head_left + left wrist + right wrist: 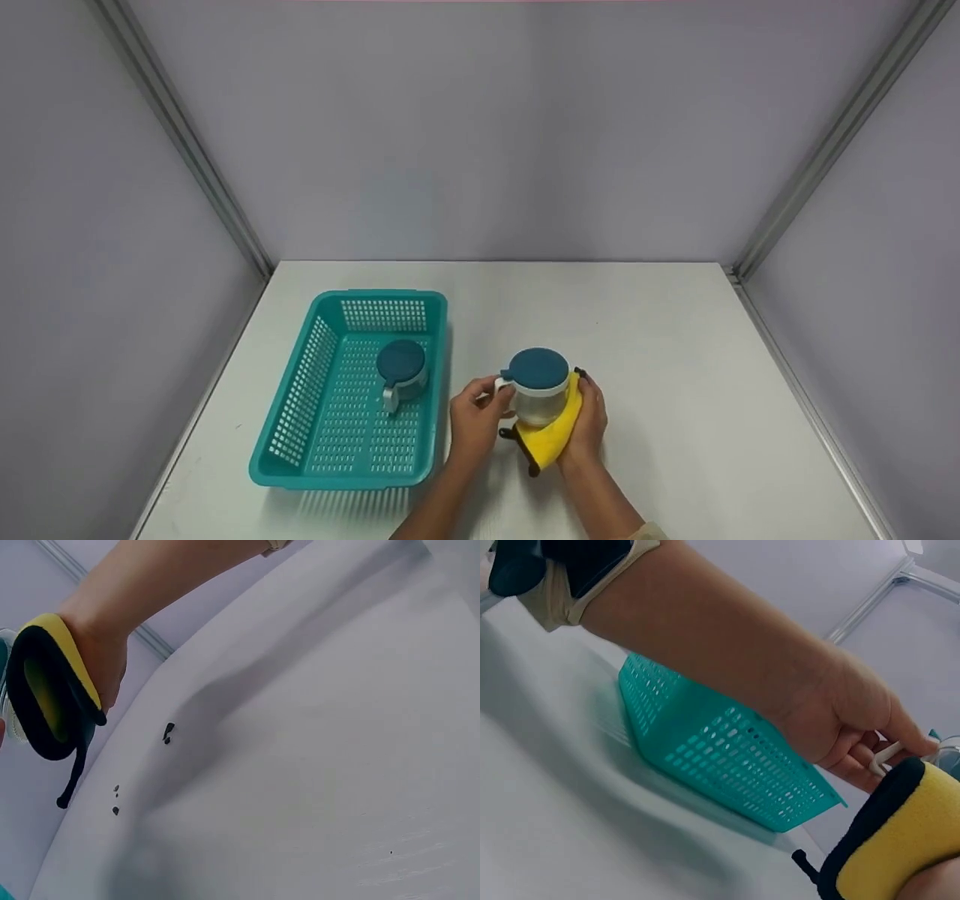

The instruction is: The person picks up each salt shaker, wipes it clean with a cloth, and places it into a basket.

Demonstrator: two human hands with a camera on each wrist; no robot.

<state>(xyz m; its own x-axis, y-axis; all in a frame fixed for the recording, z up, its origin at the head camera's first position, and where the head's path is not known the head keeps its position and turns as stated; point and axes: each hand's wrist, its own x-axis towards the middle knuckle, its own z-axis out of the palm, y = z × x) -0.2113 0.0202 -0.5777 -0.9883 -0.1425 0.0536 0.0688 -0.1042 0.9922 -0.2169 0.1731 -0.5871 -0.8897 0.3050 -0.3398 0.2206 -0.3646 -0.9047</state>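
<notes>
My left hand (474, 420) pinches the white handle of a clear jar with a blue lid (535, 369), held upright in front of me. A yellow cloth with dark edging (551, 439) is wrapped against the jar's right side and lower part. My right hand (589, 424) grips this cloth from the right. In the left wrist view the cloth (71, 652) curls into a dark-rimmed fold with a dangling dark tab. The right wrist view shows the left fingers (866, 757) at the handle, beside the cloth (911, 829). Cloth and palm hide part of the jar.
A teal perforated basket (345, 481) stands on the white table (675, 375), left of my hands. In it is a second blue-lidded jar (401, 361) with its handle toward me. Grey panels (487, 135) enclose the table at the back and sides.
</notes>
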